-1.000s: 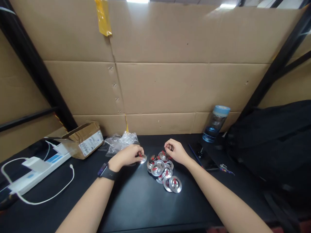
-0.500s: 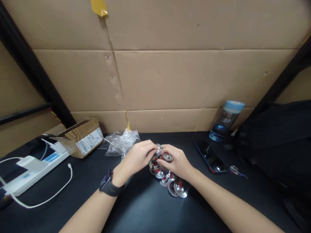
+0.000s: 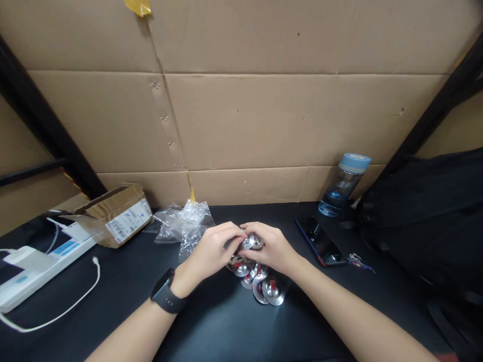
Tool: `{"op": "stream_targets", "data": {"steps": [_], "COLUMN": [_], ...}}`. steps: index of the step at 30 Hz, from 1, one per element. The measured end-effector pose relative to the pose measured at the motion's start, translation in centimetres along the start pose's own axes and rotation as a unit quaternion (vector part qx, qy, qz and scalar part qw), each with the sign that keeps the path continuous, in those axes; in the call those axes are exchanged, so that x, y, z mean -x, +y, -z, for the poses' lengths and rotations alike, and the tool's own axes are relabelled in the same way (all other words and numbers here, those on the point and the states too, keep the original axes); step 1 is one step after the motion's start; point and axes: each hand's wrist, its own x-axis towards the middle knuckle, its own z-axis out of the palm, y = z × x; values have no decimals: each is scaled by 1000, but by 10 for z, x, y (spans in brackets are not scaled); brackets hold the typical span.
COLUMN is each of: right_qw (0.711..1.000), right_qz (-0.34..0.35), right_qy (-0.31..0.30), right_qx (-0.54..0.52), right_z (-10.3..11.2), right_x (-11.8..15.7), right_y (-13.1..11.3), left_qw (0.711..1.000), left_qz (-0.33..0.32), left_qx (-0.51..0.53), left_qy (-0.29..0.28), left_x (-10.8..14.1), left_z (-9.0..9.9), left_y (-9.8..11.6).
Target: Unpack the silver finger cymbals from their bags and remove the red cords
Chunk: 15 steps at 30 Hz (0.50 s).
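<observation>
Several shiny metal discs with domed centres and red parts (image 3: pixel 273 290) lie in an overlapping cluster on the black table. My left hand (image 3: pixel 219 249), with a black watch on the wrist, pinches the edge of a metal disc (image 3: pixel 248 242) at the far end of the cluster. From the other side, my right hand (image 3: pixel 269 246) curls its fingers around metal discs at the same spot, its fingertips close to those of my left hand. My fingers partly hide the discs between them.
Crumpled clear plastic bags (image 3: pixel 184 223) lie left of my hands, beside an opened cardboard box (image 3: pixel 126 216). A white power strip (image 3: pixel 49 271) with cables is far left. To the right are a phone (image 3: pixel 320 241), a blue-lidded bottle (image 3: pixel 343 186) and a black bag (image 3: pixel 426 216).
My hands have come closer together over the far discs, and the disc by my left fingers now sits between both hands. The whole view has shifted slightly.
</observation>
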Motion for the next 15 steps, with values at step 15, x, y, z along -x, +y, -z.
{"op": "stream_targets", "data": {"steps": [15], "right_qw": [981], "right_qz": [-121], "right_qy": [44], "right_qx": [-149], "right_z": [-3], "right_x": [-1], "right_y": [-17], "left_qw": [932], "left_qz": [190], "left_qx": [307], "left_qy": [30], "left_x": [-3], "left_z": [-19], "left_y": [-9]}}
